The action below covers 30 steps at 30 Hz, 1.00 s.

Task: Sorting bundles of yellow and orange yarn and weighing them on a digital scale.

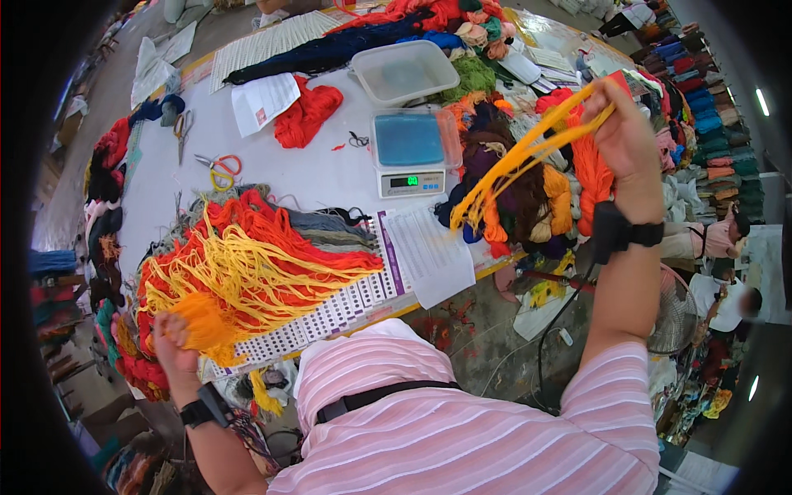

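My right hand (pixel 620 136) is raised at the right, closed on a looped hank of orange-yellow yarn (pixel 520 153) whose loose end hangs down to the left. At the lower left my left hand (pixel 175 342) closes on a bunch of deeper orange yarn (pixel 210 323), which lies over the near edge of the table. Beside that hand spreads a pile of yellow yarn strands (pixel 247 272) on top of red yarn (pixel 338 262) and grey yarn (pixel 326 227). The pile rests partly on a white card with rows of dark holes (pixel 330 309).
A digital scale (pixel 412 183) carrying a clear tray stands mid-table, with an empty plastic tub (pixel 404 73) behind it. Orange-handled scissors (pixel 221 169) and dark scissors (pixel 181 136) lie at left. Mixed yarn hanks (pixel 528 198) crowd the right; a printed sheet (pixel 425 252) overhangs the near edge.
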### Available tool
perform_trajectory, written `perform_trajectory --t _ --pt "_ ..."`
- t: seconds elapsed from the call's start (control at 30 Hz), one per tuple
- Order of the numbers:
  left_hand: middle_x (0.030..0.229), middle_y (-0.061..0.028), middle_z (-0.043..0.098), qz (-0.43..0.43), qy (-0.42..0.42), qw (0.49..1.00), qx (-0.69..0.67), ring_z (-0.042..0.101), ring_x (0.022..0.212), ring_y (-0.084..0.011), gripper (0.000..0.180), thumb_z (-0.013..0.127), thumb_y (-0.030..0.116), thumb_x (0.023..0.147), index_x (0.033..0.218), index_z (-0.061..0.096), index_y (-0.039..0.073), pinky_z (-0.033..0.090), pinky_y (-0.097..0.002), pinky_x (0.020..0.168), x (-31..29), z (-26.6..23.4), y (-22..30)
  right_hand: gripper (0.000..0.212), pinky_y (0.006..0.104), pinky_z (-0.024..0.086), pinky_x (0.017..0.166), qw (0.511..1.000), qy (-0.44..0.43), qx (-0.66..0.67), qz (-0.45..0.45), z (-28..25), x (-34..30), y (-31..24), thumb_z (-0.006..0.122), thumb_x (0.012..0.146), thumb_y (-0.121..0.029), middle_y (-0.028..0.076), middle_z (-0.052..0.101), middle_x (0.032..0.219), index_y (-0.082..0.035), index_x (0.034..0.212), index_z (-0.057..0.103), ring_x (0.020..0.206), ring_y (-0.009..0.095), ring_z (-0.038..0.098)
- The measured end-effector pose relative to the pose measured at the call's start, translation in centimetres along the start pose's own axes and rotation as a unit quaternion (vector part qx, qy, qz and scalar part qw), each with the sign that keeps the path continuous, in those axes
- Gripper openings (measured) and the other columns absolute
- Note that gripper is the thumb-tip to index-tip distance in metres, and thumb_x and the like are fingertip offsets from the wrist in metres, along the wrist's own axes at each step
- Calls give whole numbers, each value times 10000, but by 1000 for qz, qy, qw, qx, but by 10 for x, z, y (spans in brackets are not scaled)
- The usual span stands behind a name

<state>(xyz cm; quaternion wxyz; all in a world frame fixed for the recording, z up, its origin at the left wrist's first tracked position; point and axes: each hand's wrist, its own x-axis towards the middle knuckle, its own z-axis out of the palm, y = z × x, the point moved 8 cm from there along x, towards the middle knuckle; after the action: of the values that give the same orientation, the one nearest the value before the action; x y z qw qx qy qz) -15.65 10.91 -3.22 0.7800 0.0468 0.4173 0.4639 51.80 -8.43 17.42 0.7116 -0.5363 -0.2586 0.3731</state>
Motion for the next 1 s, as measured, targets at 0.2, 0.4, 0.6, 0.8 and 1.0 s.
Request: perform_trajectory --t 0.2,0.4,0.6,0.8,1.0 --pt "606 22 330 -65 25 997 24 311 457 -63 182 425 217 927 795 432 92 257 -186 358 16 13 -78 210 283 449 795 992 -95 0 -85 63 48 -79 453 918 -133 47 516 790 41 1018 511 805 153 536" --pt "620 15 334 -119 45 992 19 318 463 -67 196 406 239 937 800 426 100 263 -187 366 8 21 -110 222 275 403 662 948 63 -235 -205 75 80 20 581 834 -235 43 501 695 -17 797 593 659 130 479" --pt "637 14 337 -135 20 991 10 323 469 -65 190 409 236 936 800 420 104 269 -185 369 2 41 -118 70 215 460 435 952 204 66 220 -33 71 323 553 831 -68 56 553 730 -12 865 576 561 123 536" --pt "645 14 338 -104 40 992 58 331 478 -65 183 415 233 934 804 419 104 268 -183 371 -3 56 -104 319 316 491 713 828 364 179 388 -85 -30 444 543 861 -240 117 564 945 21 1041 505 823 212 573" --pt "682 4 372 -123 29 988 94 362 520 -81 153 427 226 928 848 444 96 301 -194 423 1 60 -109 309 320 430 704 873 331 78 350 -94 -42 428 531 839 -238 78 559 960 -18 1055 512 789 182 547"
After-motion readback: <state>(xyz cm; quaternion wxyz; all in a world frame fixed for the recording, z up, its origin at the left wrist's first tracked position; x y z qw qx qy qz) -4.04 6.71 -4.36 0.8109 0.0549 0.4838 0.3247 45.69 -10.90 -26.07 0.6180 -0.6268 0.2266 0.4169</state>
